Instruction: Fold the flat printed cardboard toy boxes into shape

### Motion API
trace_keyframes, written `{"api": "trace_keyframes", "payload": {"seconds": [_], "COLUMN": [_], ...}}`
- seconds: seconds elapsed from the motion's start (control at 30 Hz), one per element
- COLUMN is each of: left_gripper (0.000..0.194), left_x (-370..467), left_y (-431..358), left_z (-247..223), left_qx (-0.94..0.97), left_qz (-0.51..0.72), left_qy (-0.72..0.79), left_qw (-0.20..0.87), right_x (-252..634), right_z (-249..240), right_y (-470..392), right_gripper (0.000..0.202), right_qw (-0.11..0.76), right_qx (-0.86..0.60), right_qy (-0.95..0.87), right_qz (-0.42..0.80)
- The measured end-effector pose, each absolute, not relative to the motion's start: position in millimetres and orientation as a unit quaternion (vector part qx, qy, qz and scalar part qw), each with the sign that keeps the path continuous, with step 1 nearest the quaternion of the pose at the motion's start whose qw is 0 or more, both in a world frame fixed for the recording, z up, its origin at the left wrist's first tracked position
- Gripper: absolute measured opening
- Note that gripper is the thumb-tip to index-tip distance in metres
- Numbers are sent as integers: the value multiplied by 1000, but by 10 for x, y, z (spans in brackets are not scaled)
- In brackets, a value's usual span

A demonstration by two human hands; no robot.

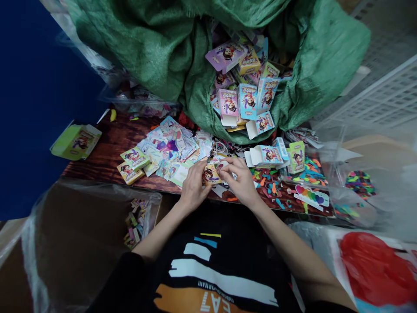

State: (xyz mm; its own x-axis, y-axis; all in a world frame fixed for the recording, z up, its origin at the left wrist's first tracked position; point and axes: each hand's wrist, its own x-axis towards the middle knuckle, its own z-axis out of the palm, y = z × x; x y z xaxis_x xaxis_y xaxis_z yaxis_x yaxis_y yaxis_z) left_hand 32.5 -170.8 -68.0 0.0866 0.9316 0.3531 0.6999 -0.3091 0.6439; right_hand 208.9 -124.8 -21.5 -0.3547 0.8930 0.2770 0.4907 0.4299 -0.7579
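A small yellow cardboard box (pixel 211 174) printed with a cartoon figure is held just over the table's front edge. My left hand (pixel 194 184) is closed around its left side, thumb along the lower edge. At the box's right end, the fingers of my right hand (pixel 239 180) are bent and pinched against it; whether they also hold something small there is hidden. Left of my hands lies a spread pile of printed cards (pixel 167 145). Two closed boxes, a green one (pixel 134 157) and a yellow one (pixel 129 173), sit beside that pile.
A green woven sack (pixel 159 56) full of open boxes (pixel 249 102) stands behind. Several open boxes (pixel 269 155) and colourful small pieces (pixel 273 189) lie to the right. A carton (pixel 81 230) with finished-looking boxes (pixel 135 221) is below left; a red plastic bag (pixel 374 267) is below right.
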Motion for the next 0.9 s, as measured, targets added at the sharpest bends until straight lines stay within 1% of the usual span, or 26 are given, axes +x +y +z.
{"api": "trace_keyframes", "payload": {"seconds": [0.13,0.3,0.43,0.53,0.67,0.8,0.83,0.9], "left_gripper": [64,64,63,61,64,65,65,65], "left_x": [341,330,320,304,312,355,361,358], "left_y": [-1688,-1684,-1687,-1680,-1670,-1669,-1670,-1668], "left_z": [-672,-652,-636,-601,-584,-648,-667,-691], "left_qx": [723,737,737,740,770,769,766,760], "left_qz": [382,358,352,352,346,330,327,327], "left_qy": [557,548,552,550,516,529,535,542], "left_qw": [144,167,166,161,148,142,144,147], "right_x": [2081,2156,2143,2116,2149,2191,2190,2172], "right_z": [-153,-144,-215,-239,-224,-241,-249,-259], "right_y": [-1192,-1152,-1191,-1191,-1075,-986,-995,-1046], "right_gripper": [18,17,19,19,20,19,18,15], "right_qw": [318,279,303,312,266,202,205,249], "right_qx": [-425,-410,-441,-437,-392,-398,-406,-427], "right_qy": [-800,-816,-793,-782,-806,-821,-816,-792], "right_qz": [280,296,291,316,354,357,356,359]}}
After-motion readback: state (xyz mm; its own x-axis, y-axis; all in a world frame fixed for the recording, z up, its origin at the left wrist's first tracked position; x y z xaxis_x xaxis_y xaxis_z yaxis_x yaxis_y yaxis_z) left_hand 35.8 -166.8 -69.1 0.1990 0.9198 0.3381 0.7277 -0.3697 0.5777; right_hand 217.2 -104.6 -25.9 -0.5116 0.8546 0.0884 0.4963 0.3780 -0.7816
